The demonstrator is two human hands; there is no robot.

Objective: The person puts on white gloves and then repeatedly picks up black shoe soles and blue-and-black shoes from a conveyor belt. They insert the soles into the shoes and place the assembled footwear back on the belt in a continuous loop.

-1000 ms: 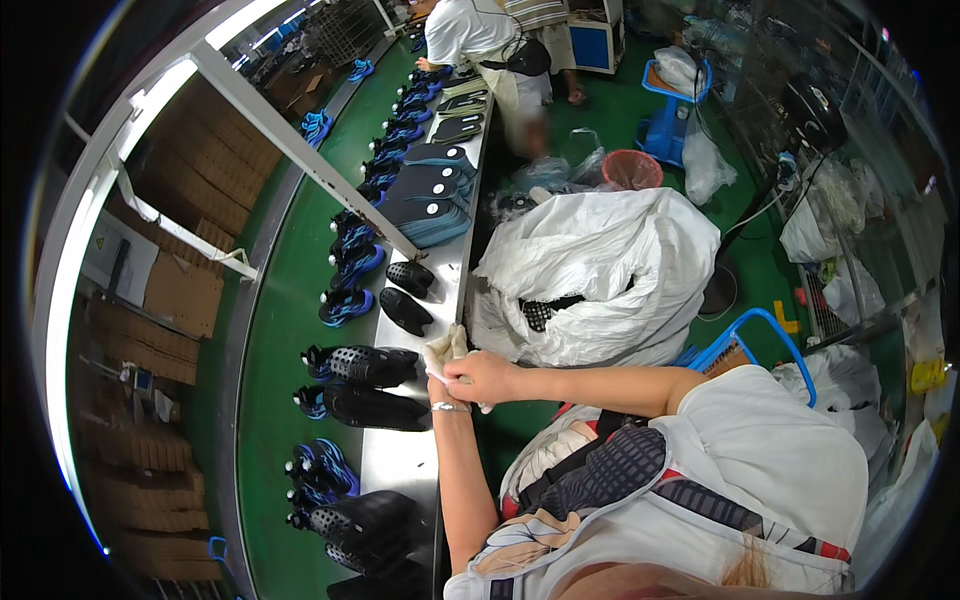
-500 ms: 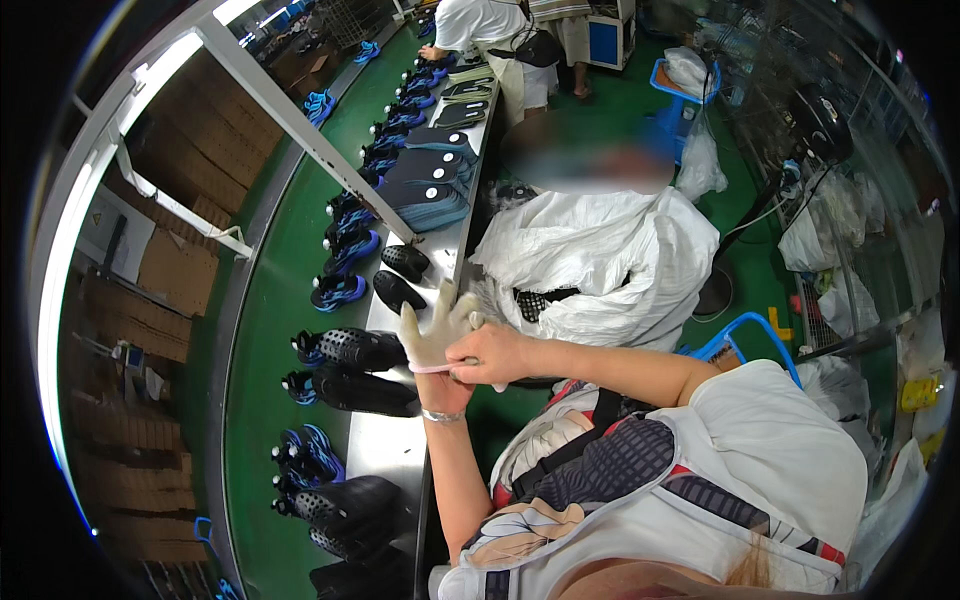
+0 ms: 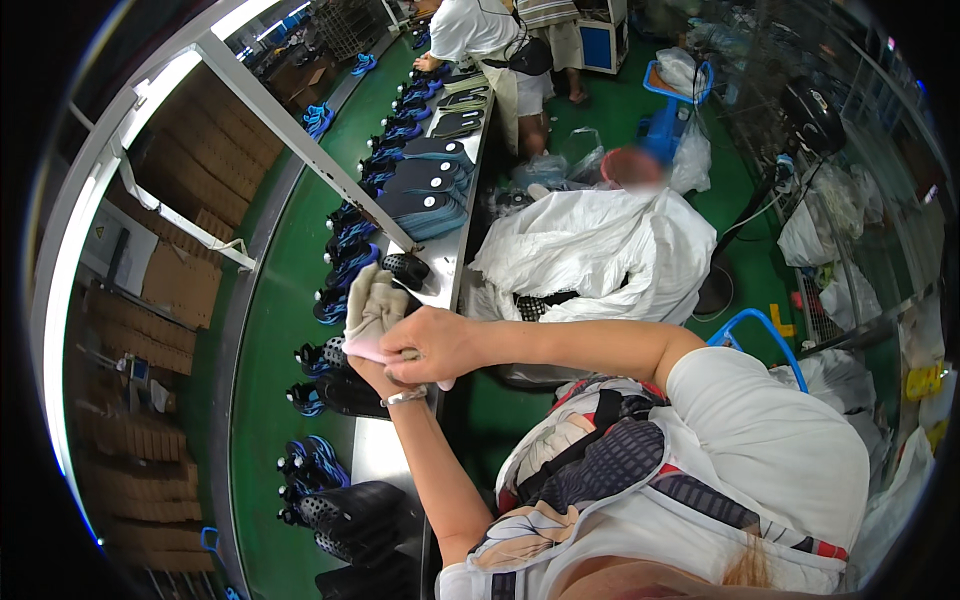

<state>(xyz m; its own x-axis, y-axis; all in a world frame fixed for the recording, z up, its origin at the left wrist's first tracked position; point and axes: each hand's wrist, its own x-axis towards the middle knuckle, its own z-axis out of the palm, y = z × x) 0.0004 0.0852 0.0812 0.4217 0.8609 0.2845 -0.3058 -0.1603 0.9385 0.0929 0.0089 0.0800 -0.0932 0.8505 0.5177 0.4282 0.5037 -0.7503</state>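
Observation:
A cream knitted glove [image 3: 376, 300] with a pink cuff covers my left hand [image 3: 368, 325], whose fingers point up and bend loosely, holding nothing. My bare right hand [image 3: 432, 345] pinches the glove's cuff at the left wrist, just above a silver bracelet [image 3: 405, 396]. Both hands hover over the metal bench's near edge. Beyond the glove sits a black, dotted, rounded piece [image 3: 406, 269]. Partly hidden behind my wrist are more long black pieces [image 3: 350, 392].
Stacked blue-grey insoles [image 3: 425, 212] line the bench [image 3: 378, 450]. Black-and-blue shoes [image 3: 347, 265] stand in a row along the green surface. A white sack [image 3: 600, 250] lies right of the bench. A co-worker [image 3: 470, 30] stands at the far end. A metal post [image 3: 300, 135] slants across the left.
Both hands have moved left together, the right still gripping the cuff. The left hand's gloved fingers, spread before, are now closer together and bent.

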